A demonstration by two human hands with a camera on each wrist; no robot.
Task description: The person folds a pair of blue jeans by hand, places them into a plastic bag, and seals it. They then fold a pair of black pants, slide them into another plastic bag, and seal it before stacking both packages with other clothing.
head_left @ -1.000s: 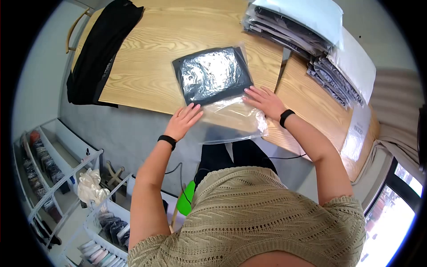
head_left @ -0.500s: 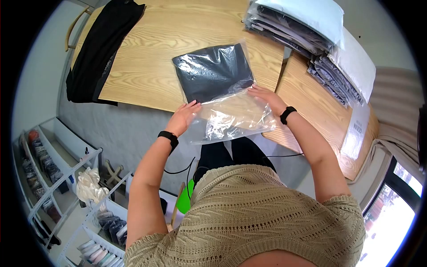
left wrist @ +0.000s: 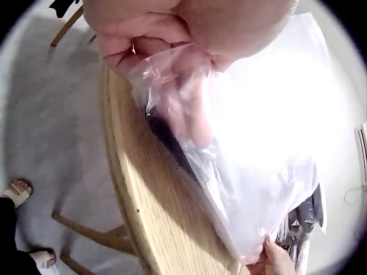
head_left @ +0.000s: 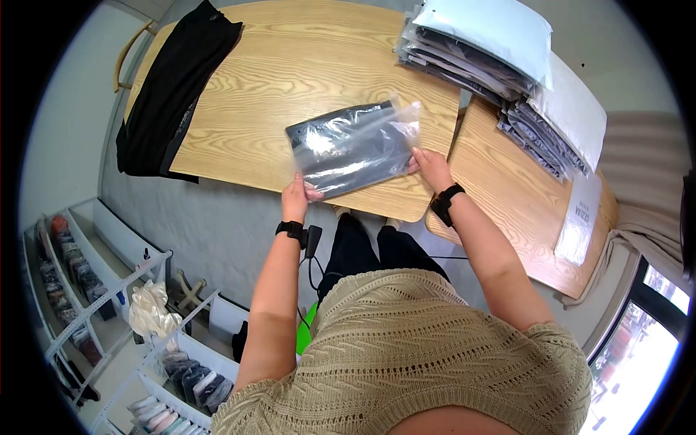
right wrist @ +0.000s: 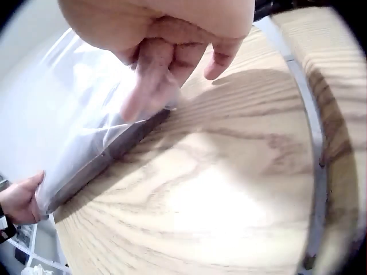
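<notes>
A clear plastic bag [head_left: 362, 156] with a folded black garment [head_left: 319, 130] inside lies at the table's near edge. Its loose clear end is folded up over the garment. My left hand [head_left: 294, 199] pinches the near left corner of the bag, and my right hand [head_left: 433, 168] pinches the near right corner. The left wrist view shows fingers behind the plastic [left wrist: 189, 114], seen through it. In the right wrist view, the dark garment edge [right wrist: 109, 154] shows along the bag's side, close over the wood.
Black trousers-like clothing [head_left: 174, 87] lies along the table's left end. Stacked bagged garments [head_left: 478, 43] stand at the back right, with a flat clear bag [head_left: 578, 217] nearer. A gap separates the two tabletops. White shelving [head_left: 109, 290] holds bagged items at lower left.
The bag's loose end went from hanging toward the body to lying folded over the garment. The bag shifted nearer, and both hands went from resting flat on it to pinching its near corners.
</notes>
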